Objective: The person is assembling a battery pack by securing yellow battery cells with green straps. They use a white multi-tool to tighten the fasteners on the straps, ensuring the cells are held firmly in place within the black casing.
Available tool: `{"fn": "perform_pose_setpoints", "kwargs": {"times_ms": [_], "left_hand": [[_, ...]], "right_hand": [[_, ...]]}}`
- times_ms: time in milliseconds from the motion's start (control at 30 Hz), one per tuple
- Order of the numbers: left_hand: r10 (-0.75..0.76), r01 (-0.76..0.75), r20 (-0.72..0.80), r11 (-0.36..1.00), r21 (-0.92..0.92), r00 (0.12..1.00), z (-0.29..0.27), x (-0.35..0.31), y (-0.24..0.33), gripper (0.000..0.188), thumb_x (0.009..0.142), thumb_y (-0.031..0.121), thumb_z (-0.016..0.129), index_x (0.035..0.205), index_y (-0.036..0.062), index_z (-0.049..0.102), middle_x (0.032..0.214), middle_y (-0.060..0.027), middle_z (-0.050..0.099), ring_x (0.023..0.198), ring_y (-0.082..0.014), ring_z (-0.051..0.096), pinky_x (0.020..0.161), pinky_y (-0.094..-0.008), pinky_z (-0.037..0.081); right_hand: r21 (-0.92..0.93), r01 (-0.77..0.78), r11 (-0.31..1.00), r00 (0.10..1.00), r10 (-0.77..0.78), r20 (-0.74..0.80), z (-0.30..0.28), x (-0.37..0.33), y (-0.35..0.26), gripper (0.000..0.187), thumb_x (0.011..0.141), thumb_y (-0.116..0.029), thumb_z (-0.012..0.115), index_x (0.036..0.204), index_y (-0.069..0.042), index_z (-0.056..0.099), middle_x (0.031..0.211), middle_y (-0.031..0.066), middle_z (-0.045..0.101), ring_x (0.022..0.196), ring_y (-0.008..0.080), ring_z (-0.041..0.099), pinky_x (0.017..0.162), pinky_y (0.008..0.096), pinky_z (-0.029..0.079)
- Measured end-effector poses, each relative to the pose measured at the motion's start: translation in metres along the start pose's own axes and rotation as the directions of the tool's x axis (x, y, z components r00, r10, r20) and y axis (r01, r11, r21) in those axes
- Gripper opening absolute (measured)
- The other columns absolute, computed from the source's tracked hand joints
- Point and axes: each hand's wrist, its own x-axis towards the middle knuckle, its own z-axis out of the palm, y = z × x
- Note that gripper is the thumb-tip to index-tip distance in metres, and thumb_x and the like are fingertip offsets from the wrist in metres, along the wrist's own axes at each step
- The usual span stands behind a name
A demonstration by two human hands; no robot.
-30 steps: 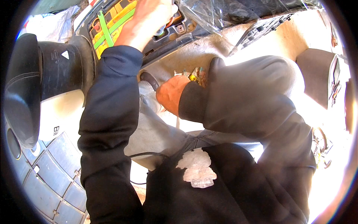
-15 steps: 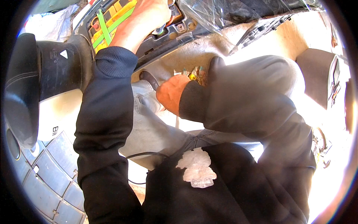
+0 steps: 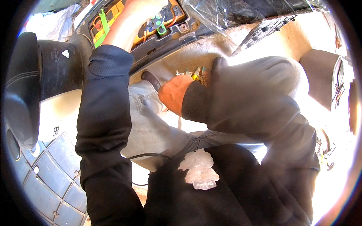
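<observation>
At the top edge my left hand (image 3: 145, 6) reaches over an open black tray (image 3: 160, 46). Its fingers are partly cut off by the frame, so their grip does not show. Inside the tray lie yellow-orange blocks (image 3: 116, 10), perhaps batteries, with a green strap (image 3: 103, 25) on the left. A green bracket (image 3: 161, 29) with bolts and orange wires sits just right of my left wrist. My right hand (image 3: 175, 94) is curled closed in front of my legs, its fingertips turned out of sight; whatever it holds, if anything, is hidden.
Clear plastic film (image 3: 222, 17) covers a dark part at the upper right, beside a black slatted piece (image 3: 264, 32). Crumpled colourful scraps (image 3: 200, 75) lie beyond my right wrist. A black padded seat (image 3: 22, 90) stands left; a brown box-like object (image 3: 320, 75) is at right.
My left hand and forearm have shifted up and slightly left, uncovering the green bracket and bolts. The right hand stays almost where it was.
</observation>
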Motion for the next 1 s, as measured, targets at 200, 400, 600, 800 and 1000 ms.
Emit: {"fn": "perform_pose_setpoints", "kwargs": {"times_ms": [200, 400, 600, 800, 1000], "left_hand": [[-0.278, 0.346, 0.207, 0.715, -0.608, 0.938, -0.025, -0.007, 0.000, 0.019, 0.075, -0.001, 0.064, 0.093, -0.0042, 0.059, 0.071, -0.0093, 0.061, 0.064, -0.0165, 0.061, 0.052, -0.0264, 0.047], [-0.190, 0.386, 0.345, 0.608, -0.694, 0.919, -0.042, -0.025, -0.047, 0.016, 0.085, 0.013, 0.064, 0.097, 0.0023, 0.063, 0.089, -0.0050, 0.065, 0.079, -0.0109, 0.061, 0.068, -0.0227, 0.051], [-0.194, 0.429, 0.382, 0.383, -0.818, 0.903, -0.035, -0.073, -0.039, 0.018, 0.085, 0.013, 0.062, 0.099, 0.0023, 0.062, 0.088, -0.0069, 0.066, 0.082, -0.0161, 0.064, 0.070, -0.0260, 0.053], [-0.283, 0.428, 0.354, 0.268, -0.863, 0.891, -0.031, -0.094, -0.049, 0.020, 0.086, 0.015, 0.064, 0.101, 0.0034, 0.060, 0.091, -0.0066, 0.065, 0.085, -0.0162, 0.063, 0.075, -0.0287, 0.053], [-0.424, 0.399, 0.204, 0.444, -0.802, 0.882, -0.043, -0.104, -0.043, 0.026, 0.088, 0.027, 0.065, 0.101, 0.0046, 0.060, 0.091, -0.0040, 0.060, 0.079, -0.0161, 0.062, 0.068, -0.0292, 0.052]], "right_hand": [[0.060, -0.123, 0.991, 0.989, 0.117, 0.090, -0.021, 0.005, 0.002, 0.016, 0.080, -0.016, 0.056, 0.076, -0.004, 0.066, 0.075, 0.0165, 0.066, 0.074, 0.0307, 0.067, 0.063, 0.0410, 0.052], [0.486, -0.304, 0.819, 0.886, 0.430, -0.171, -0.024, 0.021, 0.005, 0.036, 0.084, -0.033, 0.060, 0.077, 0.002, 0.063, 0.074, 0.0245, 0.064, 0.077, 0.0399, 0.064, 0.071, 0.0444, 0.051], [0.749, -0.251, 0.613, 0.808, 0.559, -0.187, -0.024, 0.027, 0.016, 0.048, 0.087, -0.038, 0.062, 0.103, 0.007, 0.058, 0.071, 0.0156, 0.064, 0.061, 0.0214, 0.062, 0.057, 0.0343, 0.050], [0.978, -0.104, 0.183, 0.758, 0.651, -0.041, -0.038, 0.032, 0.016, 0.035, 0.093, -0.031, 0.055, 0.086, 0.003, 0.060, 0.063, 0.0079, 0.060, 0.046, 0.0135, 0.056, 0.043, 0.0273, 0.047], [0.968, -0.221, 0.119, 0.797, 0.594, 0.109, -0.045, 0.027, 0.028, 0.034, 0.091, -0.030, 0.055, 0.084, 0.003, 0.060, 0.066, 0.0080, 0.061, 0.046, 0.0134, 0.056, 0.043, 0.0276, 0.047]]}}
